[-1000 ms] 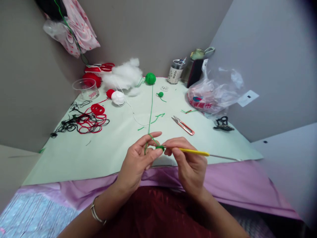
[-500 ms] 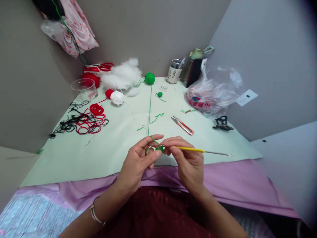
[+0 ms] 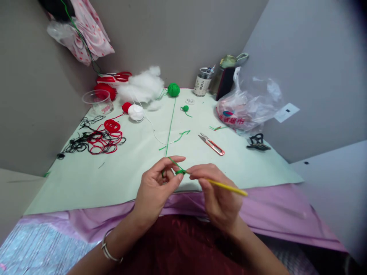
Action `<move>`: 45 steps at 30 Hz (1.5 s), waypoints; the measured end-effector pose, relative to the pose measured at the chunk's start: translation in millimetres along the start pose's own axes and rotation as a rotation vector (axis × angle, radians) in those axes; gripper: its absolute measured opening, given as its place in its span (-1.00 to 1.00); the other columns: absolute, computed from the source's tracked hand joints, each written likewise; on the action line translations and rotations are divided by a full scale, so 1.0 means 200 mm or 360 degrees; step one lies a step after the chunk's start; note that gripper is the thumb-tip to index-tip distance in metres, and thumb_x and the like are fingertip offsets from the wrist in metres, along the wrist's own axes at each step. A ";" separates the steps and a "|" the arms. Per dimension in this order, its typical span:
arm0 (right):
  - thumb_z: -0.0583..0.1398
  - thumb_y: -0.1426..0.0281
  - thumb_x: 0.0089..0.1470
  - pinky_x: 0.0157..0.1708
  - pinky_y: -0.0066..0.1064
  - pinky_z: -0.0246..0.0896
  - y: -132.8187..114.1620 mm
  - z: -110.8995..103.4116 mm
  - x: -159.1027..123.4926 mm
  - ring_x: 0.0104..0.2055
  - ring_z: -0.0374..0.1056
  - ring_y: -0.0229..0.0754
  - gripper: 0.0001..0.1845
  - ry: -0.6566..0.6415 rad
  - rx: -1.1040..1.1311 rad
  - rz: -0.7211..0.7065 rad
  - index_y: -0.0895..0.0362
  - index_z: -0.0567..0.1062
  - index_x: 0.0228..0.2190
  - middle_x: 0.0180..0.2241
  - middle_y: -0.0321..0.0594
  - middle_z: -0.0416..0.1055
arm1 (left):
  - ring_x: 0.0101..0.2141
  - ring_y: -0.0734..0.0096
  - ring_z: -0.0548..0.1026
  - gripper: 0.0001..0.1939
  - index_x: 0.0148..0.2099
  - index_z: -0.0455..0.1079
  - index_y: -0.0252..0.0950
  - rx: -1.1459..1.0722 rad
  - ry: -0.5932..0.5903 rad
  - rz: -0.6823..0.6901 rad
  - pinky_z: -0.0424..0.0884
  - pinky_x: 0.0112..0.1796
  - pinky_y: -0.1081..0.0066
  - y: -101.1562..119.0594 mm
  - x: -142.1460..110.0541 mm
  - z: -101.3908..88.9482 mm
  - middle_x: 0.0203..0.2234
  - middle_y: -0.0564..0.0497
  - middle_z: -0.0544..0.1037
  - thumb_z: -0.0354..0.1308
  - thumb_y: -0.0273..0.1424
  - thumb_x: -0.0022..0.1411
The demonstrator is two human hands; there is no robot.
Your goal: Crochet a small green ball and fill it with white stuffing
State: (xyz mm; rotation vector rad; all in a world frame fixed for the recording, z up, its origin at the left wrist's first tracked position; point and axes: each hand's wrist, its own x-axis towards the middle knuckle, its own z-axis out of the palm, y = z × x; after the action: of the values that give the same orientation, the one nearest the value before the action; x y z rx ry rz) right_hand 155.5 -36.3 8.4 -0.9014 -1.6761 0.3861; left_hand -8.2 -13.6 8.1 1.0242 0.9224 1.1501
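Between thumb and fingers, my left hand (image 3: 156,187) pinches a small green crochet piece (image 3: 180,172). Green yarn (image 3: 171,126) runs over its raised index finger and back to a green yarn ball (image 3: 173,90) at the far side of the table. My right hand (image 3: 219,191) is closed around a crochet hook (image 3: 226,186) with a yellow handle, its tip at the green piece. The hook's rear metal end is smeared by motion. My fingers partly hide the piece.
Thread snips (image 3: 211,144) lie beyond my right hand, left of a black hair clip (image 3: 258,142) and a plastic bag (image 3: 243,107). Tangled red and black yarn (image 3: 103,139), a clear cup (image 3: 99,103) and white stuffing (image 3: 143,86) are at the left. A jar (image 3: 202,82) stands at the back.
My right hand has shifted slightly right and down, and the hook's rear end has swung downward. The green yarn now slants more to the left, stretched from my left index finger to the piece.
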 end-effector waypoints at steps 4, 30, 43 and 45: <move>0.16 0.56 0.28 -0.26 -0.30 0.49 0.01 0.02 -0.02 -0.19 0.54 -0.11 -0.69 -0.0040 -0.0446 -0.0349 0.08 0.53 0.01 -0.21 -0.07 0.60 | -0.53 0.65 0.26 -0.65 0.02 0.61 -0.19 -0.0087 0.0034 -0.0020 0.26 -0.46 0.58 -0.01 -0.01 0.02 -0.42 0.12 0.45 0.43 -0.43 0.17; 0.18 0.51 0.32 -0.33 -0.33 0.43 0.04 0.02 0.01 -0.34 0.46 -0.22 -0.75 0.0304 0.0278 0.0254 0.00 0.64 -0.17 -0.30 -0.23 0.57 | -0.65 0.83 -0.02 -0.67 0.00 0.63 -0.28 -0.0762 -0.0183 -0.0458 -0.03 -0.61 0.64 0.01 0.05 0.00 -0.47 0.17 0.33 0.42 -0.45 0.15; 0.14 0.36 0.40 -0.25 -0.36 0.40 0.07 0.00 0.01 -0.34 0.46 -0.27 -0.77 0.0184 0.0836 0.0626 0.03 0.61 -0.22 -0.26 -0.26 0.61 | -0.55 0.72 0.19 -0.75 -0.02 0.63 -0.11 -0.0221 -0.0191 -0.0136 0.10 -0.53 0.60 0.00 0.01 -0.01 -0.35 0.13 0.40 0.40 -0.34 0.23; 0.12 0.41 0.40 -0.26 -0.37 0.41 0.05 -0.01 0.00 -0.33 0.46 -0.27 -0.76 0.0163 0.0649 0.0514 0.04 0.60 -0.19 -0.25 -0.26 0.59 | -0.55 0.72 0.18 -0.75 -0.02 0.62 -0.12 -0.0169 -0.0178 -0.0102 0.10 -0.53 0.60 0.00 0.01 -0.01 -0.38 0.14 0.39 0.39 -0.37 0.23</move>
State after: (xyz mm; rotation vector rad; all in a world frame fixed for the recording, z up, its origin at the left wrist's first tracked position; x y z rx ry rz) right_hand 160.4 -29.3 2.4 -0.8647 -1.2925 0.8530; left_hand -9.6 -11.3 7.1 0.9565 0.7921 1.0664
